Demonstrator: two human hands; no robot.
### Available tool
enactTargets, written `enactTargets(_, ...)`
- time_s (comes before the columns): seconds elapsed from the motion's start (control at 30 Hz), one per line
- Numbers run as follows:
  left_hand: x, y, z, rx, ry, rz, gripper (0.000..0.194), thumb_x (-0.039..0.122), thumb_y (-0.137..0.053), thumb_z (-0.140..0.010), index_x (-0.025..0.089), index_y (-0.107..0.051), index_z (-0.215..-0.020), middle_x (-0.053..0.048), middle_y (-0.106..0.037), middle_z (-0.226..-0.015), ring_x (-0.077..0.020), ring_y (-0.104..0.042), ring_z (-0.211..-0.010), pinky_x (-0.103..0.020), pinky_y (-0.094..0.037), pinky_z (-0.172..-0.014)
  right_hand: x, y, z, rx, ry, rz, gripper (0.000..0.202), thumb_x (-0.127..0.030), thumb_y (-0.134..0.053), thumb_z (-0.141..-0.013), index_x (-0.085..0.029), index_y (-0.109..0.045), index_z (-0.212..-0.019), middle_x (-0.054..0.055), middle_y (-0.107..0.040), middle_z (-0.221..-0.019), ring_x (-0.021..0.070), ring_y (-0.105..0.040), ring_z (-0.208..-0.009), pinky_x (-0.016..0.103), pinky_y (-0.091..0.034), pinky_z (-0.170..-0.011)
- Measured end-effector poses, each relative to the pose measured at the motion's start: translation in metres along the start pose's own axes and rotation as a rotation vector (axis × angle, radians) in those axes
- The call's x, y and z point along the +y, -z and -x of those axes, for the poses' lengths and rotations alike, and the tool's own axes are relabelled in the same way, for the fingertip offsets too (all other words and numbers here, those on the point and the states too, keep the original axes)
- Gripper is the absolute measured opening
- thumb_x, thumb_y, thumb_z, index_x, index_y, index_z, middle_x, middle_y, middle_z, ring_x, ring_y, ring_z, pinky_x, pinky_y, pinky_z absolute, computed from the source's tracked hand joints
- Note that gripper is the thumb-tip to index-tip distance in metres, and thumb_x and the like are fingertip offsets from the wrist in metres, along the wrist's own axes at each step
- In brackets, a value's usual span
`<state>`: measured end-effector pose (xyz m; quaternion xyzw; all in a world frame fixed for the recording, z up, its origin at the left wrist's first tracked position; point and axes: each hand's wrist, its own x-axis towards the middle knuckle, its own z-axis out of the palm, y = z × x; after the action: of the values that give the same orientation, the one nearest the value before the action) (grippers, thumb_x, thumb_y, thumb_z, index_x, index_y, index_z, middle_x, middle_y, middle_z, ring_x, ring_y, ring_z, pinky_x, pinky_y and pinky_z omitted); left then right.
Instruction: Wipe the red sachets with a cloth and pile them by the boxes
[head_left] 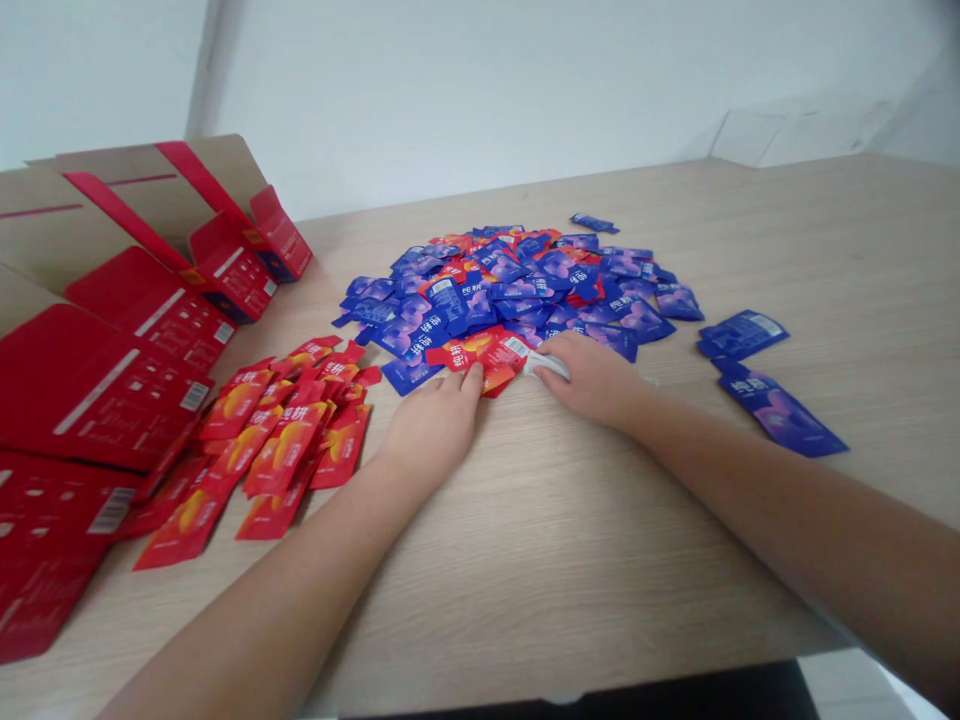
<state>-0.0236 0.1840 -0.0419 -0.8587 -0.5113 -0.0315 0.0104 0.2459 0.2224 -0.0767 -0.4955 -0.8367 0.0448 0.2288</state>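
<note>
My left hand (pixel 435 420) is at the near edge of a mixed pile, its fingers closed on a red sachet (pixel 491 350) with an orange print and a barcode. My right hand (pixel 589 375) is closed round a slim whitish object (pixel 550 366), mostly hidden by the fingers; its kind I cannot make out. The tip of that object meets the right side of the red sachet. Behind both hands spreads a heap of blue sachets (pixel 502 265) with pink-purple prints, with some red ones among them.
Left of my hands lies a stack of red sachets (pixel 289 440). Open red cardboard boxes (pixel 127 370) stand in a row along the left. Two blue sachets (pixel 784 410) lie apart at the right, another (pixel 594 222) behind the heap. A white wall (pixel 480 100) borders the wooden table (pixel 570 560).
</note>
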Motion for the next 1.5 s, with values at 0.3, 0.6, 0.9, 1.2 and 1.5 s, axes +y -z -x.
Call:
enactTargets(0.3,-0.006,0.008,0.019,-0.006,-0.500,0.384,0.040,0.012,-0.065,-0.090,0.031,-0.076,-0.123,-0.006,-0.070,-0.143,-0.0310,-0.057,-0.143,-0.053,-0.043,-0.123,0.003,0.001,0.001,0.003,0.013,-0.075,0.028,-0.037,-0.058,-0.107,-0.024,-0.069,-0.130,0.014,-0.073,-0.126,0.0343,-0.069,-0.118,0.053,-0.057,-0.102)
enactTargets(0.6,-0.005,0.010,0.021,0.023,-0.507,0.422,0.027,0.014,-0.051,-0.100,0.021,-0.075,-0.113,-0.010,-0.072,-0.117,-0.0272,-0.067,-0.110,-0.045,-0.054,-0.099,-0.015,0.011,0.014,0.040,0.086,-0.157,0.024,-0.038,-0.059,-0.108,-0.024,-0.068,-0.126,0.012,-0.073,-0.122,0.0320,-0.070,-0.113,0.050,-0.057,-0.098)
enactTargets(0.9,0.026,0.008,0.036,-0.105,-0.436,0.431,0.041,0.041,-0.072,-0.103,0.022,-0.066,-0.139,-0.012,-0.070,-0.143,-0.0344,-0.065,-0.132,-0.054,-0.050,-0.115,-0.031,0.018,0.019,0.090,0.029,-0.259,0.019,-0.035,-0.065,-0.104,-0.028,-0.069,-0.121,0.009,-0.074,-0.119,0.0316,-0.070,-0.112,0.049,-0.056,-0.099)
enactTargets(1.2,0.011,0.000,0.035,-0.121,-0.308,0.603,0.107,0.035,-0.084,-0.087,0.019,-0.020,-0.171,-0.026,-0.061,-0.157,-0.0422,-0.066,-0.139,-0.061,-0.056,-0.112,-0.075,0.058,0.034,-0.670,0.296,-0.585,0.016,-0.022,-0.077,-0.094,-0.030,-0.075,-0.107,-0.003,-0.079,-0.107,0.0205,-0.074,-0.097,0.033,-0.058,-0.088)
enactTargets(1.5,0.004,0.005,0.030,-0.243,-0.309,0.685,0.116,0.032,-0.087,-0.089,0.027,-0.012,-0.178,-0.023,-0.053,-0.167,-0.0406,-0.060,-0.148,-0.058,-0.055,-0.117,-0.081,0.042,0.031,-0.570,0.274,-0.455,0.010,-0.019,-0.074,-0.093,-0.028,-0.071,-0.090,-0.001,-0.079,-0.100,0.0219,-0.073,-0.091,0.034,-0.059,-0.084)
